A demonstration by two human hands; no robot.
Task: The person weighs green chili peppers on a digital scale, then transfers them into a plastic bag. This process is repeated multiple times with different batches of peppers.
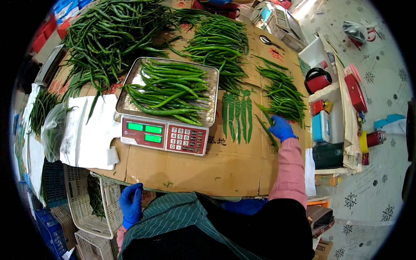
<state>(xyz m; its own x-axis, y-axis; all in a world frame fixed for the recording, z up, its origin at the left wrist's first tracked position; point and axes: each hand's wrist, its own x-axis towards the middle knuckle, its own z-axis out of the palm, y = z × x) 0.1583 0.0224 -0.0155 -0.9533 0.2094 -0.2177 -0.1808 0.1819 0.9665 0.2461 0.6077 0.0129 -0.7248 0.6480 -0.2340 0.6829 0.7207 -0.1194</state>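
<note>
My right hand, in a blue glove, reaches over the right side of a cardboard-covered table. Its fingertips are at a few loose green chili peppers, beside a small pile of chilies. Whether the fingers grip one is unclear. Near the front edge, my left hand, also gloved in blue, is loosely curled with nothing visible in it. Between and beyond my hands stands a digital scale with lit green displays. Its metal pan carries a layer of long green chilies, mostly lying crosswise.
A large chili heap covers the back left, with a neater pile beside it. White plastic bags lie left of the scale. Scissors rest at the back right. Plastic crates stand below left; a foam box flanks the right.
</note>
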